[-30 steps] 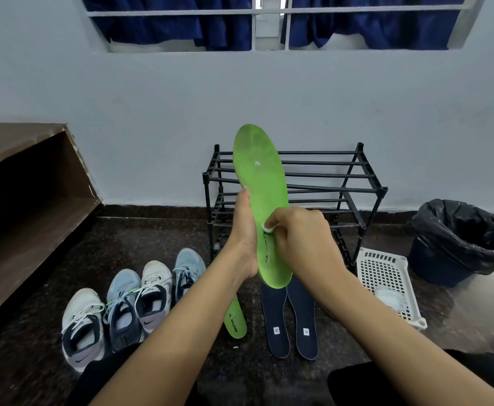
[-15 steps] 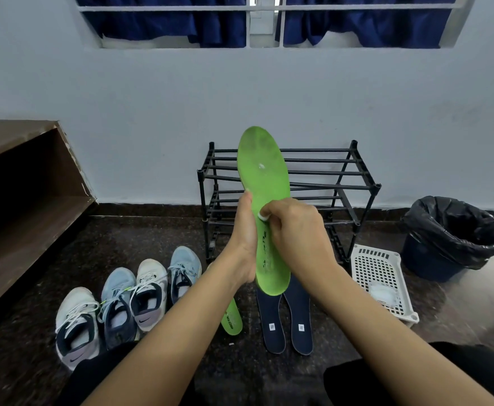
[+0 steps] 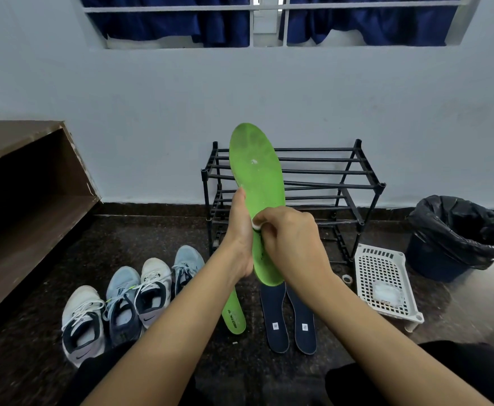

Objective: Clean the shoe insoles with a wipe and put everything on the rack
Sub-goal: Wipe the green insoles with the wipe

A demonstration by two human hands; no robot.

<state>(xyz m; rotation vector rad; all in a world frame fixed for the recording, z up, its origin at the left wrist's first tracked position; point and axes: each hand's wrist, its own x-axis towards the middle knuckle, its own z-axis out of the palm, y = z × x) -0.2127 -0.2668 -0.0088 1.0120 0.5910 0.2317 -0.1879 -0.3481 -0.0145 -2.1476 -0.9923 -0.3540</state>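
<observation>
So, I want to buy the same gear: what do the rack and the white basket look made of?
Rack: thin black rods with chunky corner joints, matte; probably metal tubes in plastic connectors, possibly all plastic. Basket: white moulded plastic, judging by its regular grid of holes.

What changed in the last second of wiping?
The right hand, pinching the small white wipe, rubbed slightly up the upright green foam insole, then back down to its middle. The left hand keeps its grip on the insole's edge; nothing let go. The four lace-up trainers and the dark blue insole pair on the floor stayed put.
</observation>
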